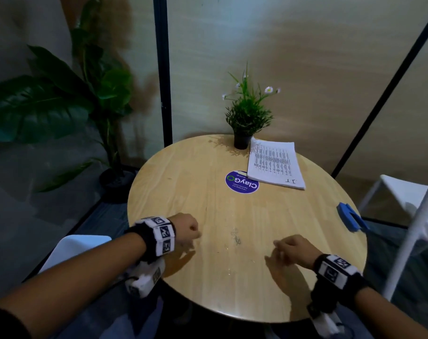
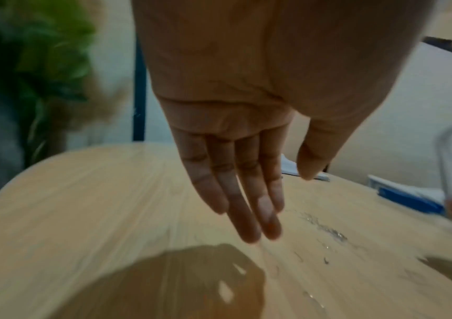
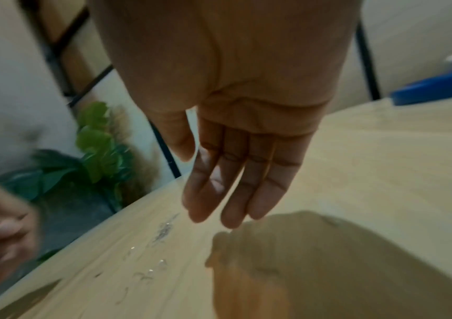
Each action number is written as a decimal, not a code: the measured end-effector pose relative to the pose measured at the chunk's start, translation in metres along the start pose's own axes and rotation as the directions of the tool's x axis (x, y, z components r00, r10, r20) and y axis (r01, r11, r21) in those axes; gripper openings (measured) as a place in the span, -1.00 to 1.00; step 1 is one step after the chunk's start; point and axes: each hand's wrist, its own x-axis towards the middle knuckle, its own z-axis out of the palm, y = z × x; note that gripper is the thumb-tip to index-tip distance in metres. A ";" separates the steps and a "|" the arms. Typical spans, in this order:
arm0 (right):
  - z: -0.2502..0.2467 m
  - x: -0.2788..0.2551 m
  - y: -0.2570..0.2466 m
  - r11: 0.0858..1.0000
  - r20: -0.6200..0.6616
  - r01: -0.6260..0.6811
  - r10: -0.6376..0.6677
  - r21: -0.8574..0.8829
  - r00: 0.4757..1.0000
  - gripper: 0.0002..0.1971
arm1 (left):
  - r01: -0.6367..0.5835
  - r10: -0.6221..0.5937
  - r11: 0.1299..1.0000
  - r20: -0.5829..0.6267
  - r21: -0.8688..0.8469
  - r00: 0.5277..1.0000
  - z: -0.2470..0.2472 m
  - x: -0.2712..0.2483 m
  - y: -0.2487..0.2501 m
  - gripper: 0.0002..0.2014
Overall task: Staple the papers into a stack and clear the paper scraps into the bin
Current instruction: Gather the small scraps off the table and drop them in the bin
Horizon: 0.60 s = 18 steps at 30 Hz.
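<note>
Now at the clearing step, by the look of it: papers lying as one stack at the far side of the desk, beside the potted plant, overlapping a round blue sticker. Blue stapler parked at the right rim, partly overhanging. Left hand and right hand low over the near half, fingers straight and released, grasping nothing. Between them, small glinting bits, too fine to name. Next, probably: sweeping those bits together toward the near edge. Bin not in view. Plenty of bare wood around; care needed near the stapler.
</note>
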 end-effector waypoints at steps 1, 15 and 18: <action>-0.003 -0.006 0.006 0.993 0.016 -0.060 0.059 0.097 0.998 -0.51 | 0.038 -0.034 0.989 0.033 -0.143 0.999 0.003 -0.002 -0.008 -0.72; 0.051 0.038 -0.017 0.958 0.252 -0.173 0.113 0.230 0.961 -0.41 | 0.316 -0.078 0.691 0.367 -0.650 0.927 0.077 0.037 0.041 -0.76; 0.052 0.059 -0.030 0.951 0.194 -0.130 0.076 0.280 0.978 -0.44 | 0.282 -0.091 0.653 0.297 -0.703 0.950 0.072 0.056 0.051 -0.76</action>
